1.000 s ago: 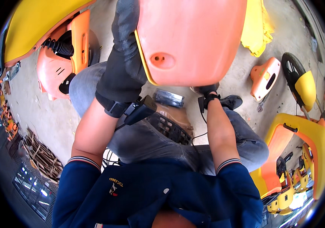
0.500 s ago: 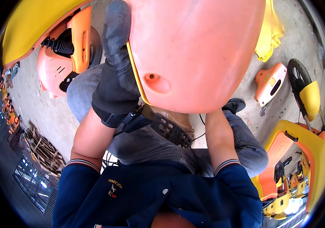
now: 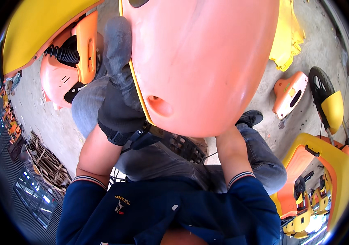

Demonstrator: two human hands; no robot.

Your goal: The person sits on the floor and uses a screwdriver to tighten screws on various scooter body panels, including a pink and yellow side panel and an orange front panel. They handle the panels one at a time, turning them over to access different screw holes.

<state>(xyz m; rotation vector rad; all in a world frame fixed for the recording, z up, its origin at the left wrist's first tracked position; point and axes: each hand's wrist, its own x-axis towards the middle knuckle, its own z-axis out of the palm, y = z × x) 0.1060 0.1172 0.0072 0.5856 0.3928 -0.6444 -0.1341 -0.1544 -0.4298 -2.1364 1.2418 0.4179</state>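
Note:
A large orange-pink plastic body panel with a thin yellow rim fills the upper middle, lifted in front of my chest. It has a round recessed hole low on its left side and a dark opening at its top left. My left hand, in a black glove, is closed on the panel's left edge; the thumb lies along that edge, and the other fingers are hidden behind it. My right forearm reaches up beneath the panel's lower right. The right hand itself is covered by the panel, so its fingers do not show.
Orange and yellow scooter bodywork with a black spring stands at the left. On the concrete floor to the right lie a small orange part, a yellow panel and a wheel. A yellow-orange frame stands lower right; sticks lie left.
The panel has come down toward my body and slightly left, bringing the dark opening at its top left into view. Both arms have moved with it, and my left hand keeps its grip.

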